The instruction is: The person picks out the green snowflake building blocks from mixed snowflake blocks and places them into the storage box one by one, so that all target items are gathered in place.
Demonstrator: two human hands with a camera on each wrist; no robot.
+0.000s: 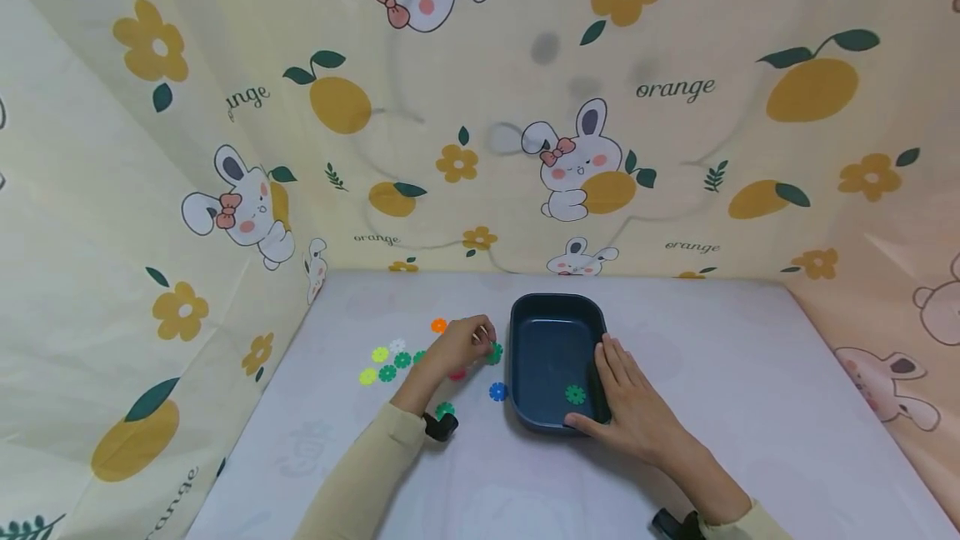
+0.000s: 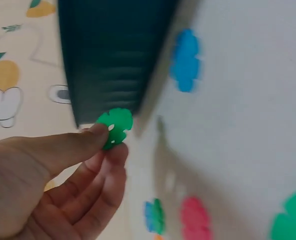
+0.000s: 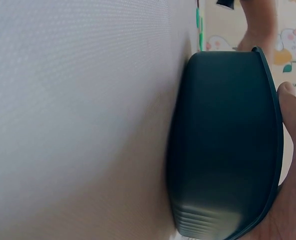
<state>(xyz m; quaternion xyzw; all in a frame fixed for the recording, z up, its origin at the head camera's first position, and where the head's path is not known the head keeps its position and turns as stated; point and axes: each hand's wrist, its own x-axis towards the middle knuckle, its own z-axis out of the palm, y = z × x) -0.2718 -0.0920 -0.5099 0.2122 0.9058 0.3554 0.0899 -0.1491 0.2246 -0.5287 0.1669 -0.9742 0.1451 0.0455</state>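
Note:
My left hand (image 1: pixel 459 346) pinches a green snowflake disc (image 2: pixel 116 126) between thumb and fingers, just left of a dark blue rectangular tub (image 1: pixel 547 352). Along the tub's right side rest the straight fingers of my right hand (image 1: pixel 641 411), its thumb over the near rim. Another green disc (image 1: pixel 575 394) lies inside the tub, toward the near end. A blue disc (image 1: pixel 498 392) is on the table close by the tub's left wall. In the right wrist view the tub's outer wall (image 3: pixel 223 135) fills the middle, and only part of the right hand shows.
Left of the tub, several loose discs lie on the white tabletop (image 1: pixel 300 457): yellow-green (image 1: pixel 368 376), green (image 1: pixel 387 373), white (image 1: pixel 397 346), orange (image 1: pixel 439 325) and a red one (image 1: pixel 457 375) partly behind the left hand. A printed cloth (image 1: pixel 480 207) hangs behind the table.

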